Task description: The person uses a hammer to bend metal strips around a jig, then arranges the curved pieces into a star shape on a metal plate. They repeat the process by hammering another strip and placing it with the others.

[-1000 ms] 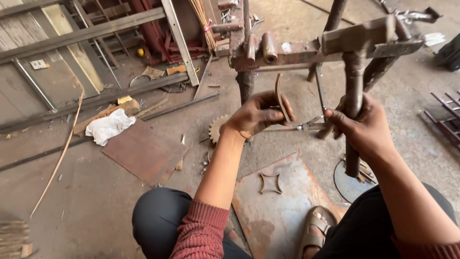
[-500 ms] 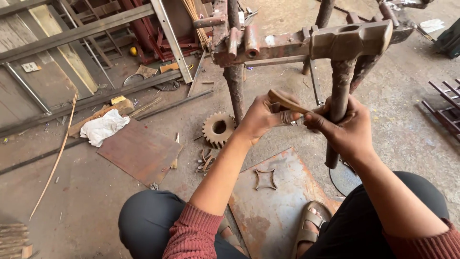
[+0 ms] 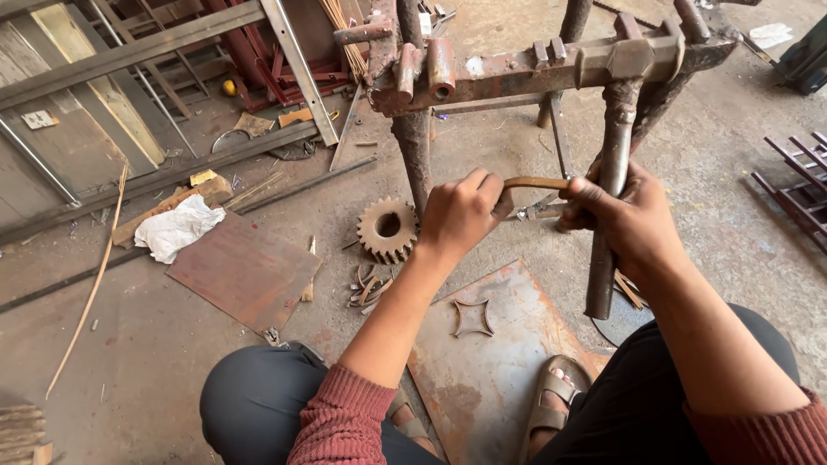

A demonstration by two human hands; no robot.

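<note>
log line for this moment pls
left hand grips curved metal strip | right hand holds other end | rusty jig above | gear on floor

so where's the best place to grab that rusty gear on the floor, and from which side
Probably by its toothed rim, coming straight down from above. The gear lies flat on the concrete floor with its centre hole facing up, so fingers can span opposite teeth, or hook into the hole. Come from the left hand's side; the rusty stand leg crowds its right edge.
</note>
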